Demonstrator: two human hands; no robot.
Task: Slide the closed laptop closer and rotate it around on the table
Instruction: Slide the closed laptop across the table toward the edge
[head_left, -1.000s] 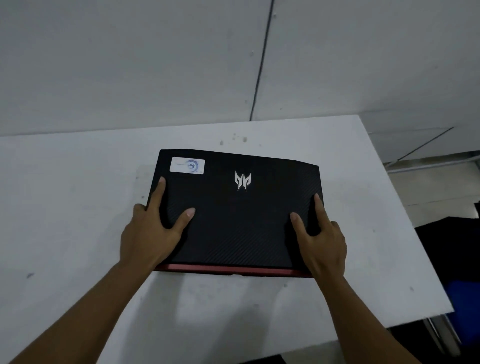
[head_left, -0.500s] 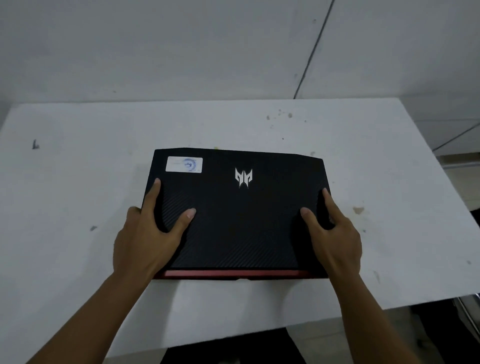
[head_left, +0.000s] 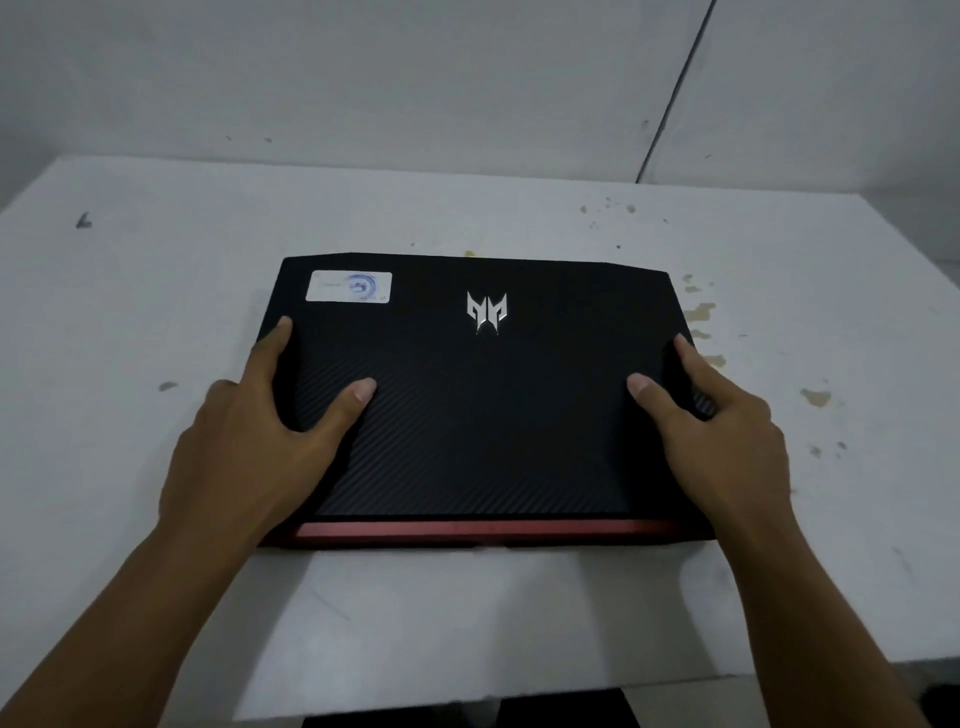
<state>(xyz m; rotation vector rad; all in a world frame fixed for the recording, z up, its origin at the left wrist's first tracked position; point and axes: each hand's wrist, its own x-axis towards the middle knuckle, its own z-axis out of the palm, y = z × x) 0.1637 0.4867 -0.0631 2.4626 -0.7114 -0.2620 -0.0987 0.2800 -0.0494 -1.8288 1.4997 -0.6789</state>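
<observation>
Two hands on the laptop (head_left: 483, 405), and it lies flat and closed on the white table (head_left: 130, 312), roughly central between the left and right edges, its red strip (head_left: 467, 530) facing the near edge. Left hand (head_left: 249, 447) clamps the left side: thumb pressed on the black lid, forefinger stretched along the left edge toward the far corner, so that grip is holding the laptop. Right hand (head_left: 722, 441) mirrors it on the right side, thumb on the lid, forefinger up the right edge, grip holding too; the remaining fingers seem to curl under the sides, though they are hidden. Silver logo (head_left: 485, 312) sits toward the far edge of the lid, white sticker (head_left: 349, 286) in its far-left corner. Brownish stains (head_left: 698, 314) dot the table just beside the laptop's far-right corner.
</observation>
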